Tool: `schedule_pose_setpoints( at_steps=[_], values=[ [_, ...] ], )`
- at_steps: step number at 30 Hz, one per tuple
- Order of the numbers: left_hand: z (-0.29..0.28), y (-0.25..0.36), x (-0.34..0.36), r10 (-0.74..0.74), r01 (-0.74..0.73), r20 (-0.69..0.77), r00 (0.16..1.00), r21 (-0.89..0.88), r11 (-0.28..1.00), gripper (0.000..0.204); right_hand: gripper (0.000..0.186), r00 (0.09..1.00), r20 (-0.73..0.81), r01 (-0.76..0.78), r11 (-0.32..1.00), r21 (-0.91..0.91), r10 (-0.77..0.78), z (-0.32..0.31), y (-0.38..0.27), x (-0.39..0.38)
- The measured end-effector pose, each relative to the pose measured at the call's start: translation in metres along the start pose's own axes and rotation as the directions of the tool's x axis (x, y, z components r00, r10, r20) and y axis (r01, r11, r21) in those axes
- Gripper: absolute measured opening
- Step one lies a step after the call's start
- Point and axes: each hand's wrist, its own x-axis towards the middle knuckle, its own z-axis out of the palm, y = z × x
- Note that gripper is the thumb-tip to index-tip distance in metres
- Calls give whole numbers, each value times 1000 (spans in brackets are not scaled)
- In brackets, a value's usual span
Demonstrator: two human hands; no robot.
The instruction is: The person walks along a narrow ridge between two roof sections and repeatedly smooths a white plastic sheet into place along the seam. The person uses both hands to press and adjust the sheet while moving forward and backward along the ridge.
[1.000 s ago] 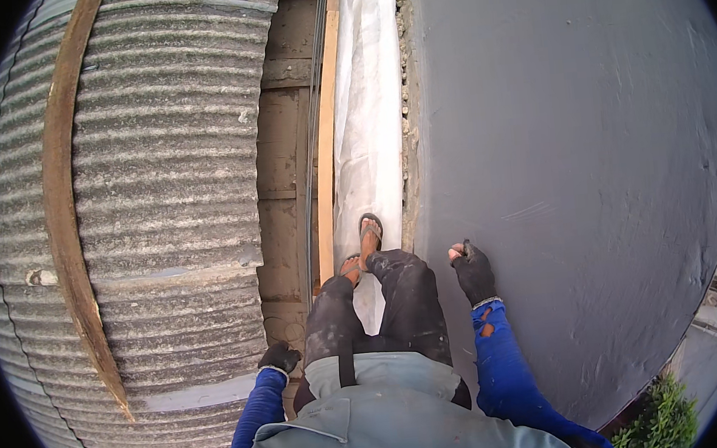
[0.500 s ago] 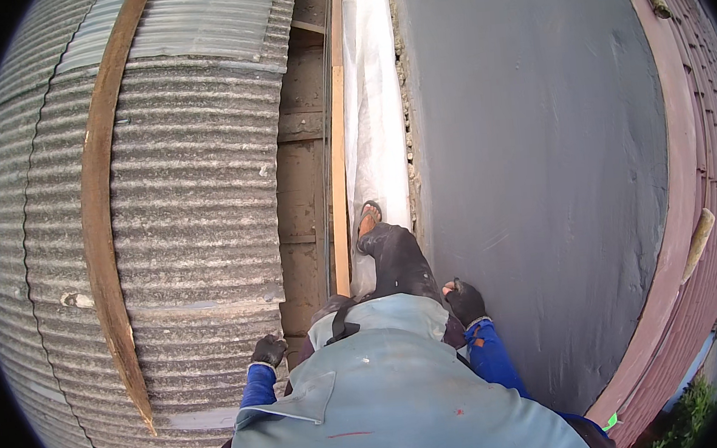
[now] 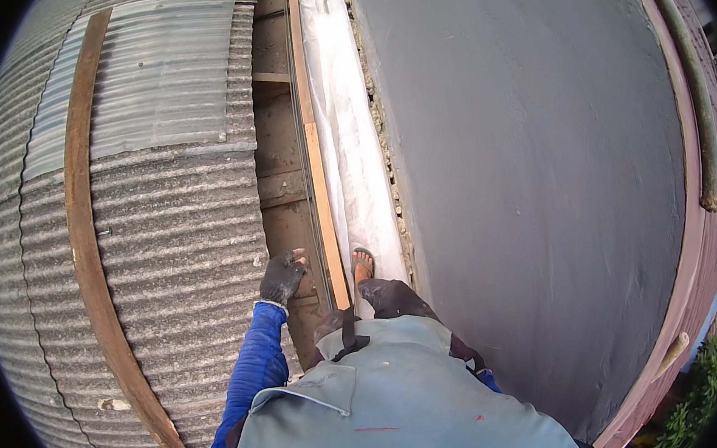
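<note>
My left hand (image 3: pixel 282 278), in a dark fingerless glove, hangs over the right edge of the corrugated roof sheets (image 3: pixel 183 265). Its fingers are loosely bent, with bare tips a little apart, and nothing shows in them. Beside it runs the open gap (image 3: pixel 280 154) between roof and wall. My right hand is hidden by my body; only a bit of blue sleeve (image 3: pixel 488 380) shows. One sandalled foot (image 3: pixel 363 263) stands on a long white sheet (image 3: pixel 337 81), which lies between a narrow wooden batten (image 3: pixel 321 185) and the grey wall surface (image 3: pixel 525 175).
A long brown board (image 3: pixel 83 214) lies across the corrugated roof at left, near a translucent sheet (image 3: pixel 162 79). Rough, broken mortar (image 3: pixel 380 128) lines the grey surface's left edge. At far right are a pole (image 3: pixel 698 109), reddish tiled roofing (image 3: pixel 714 150) and green leaves (image 3: pixel 698 399).
I have moved forward along the white sheet. My left hand has swung forward and its fingers have loosened; my right hand has dropped back out of sight.
</note>
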Motion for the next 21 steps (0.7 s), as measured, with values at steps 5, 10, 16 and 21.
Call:
schedule_pose_setpoints(
  at_steps=[5,10,16,21],
  values=[
    [-5,-6,6,26,-4,-141,990,150,989,41,39,997,10,71,997,27,-72,-21,-138,40],
    [-1,-88,23,-110,169,-216,970,277,946,32,40,927,-34,371,927,-48,-373,-38,-304,57],
    [11,-173,79,-187,180,-3,982,280,943,39,38,956,12,290,938,-190,-293,-47,-411,89],
    [-5,-143,138,-118,48,101,988,521,852,30,39,898,-13,412,849,-332,-441,-45,-506,155]
  ],
)
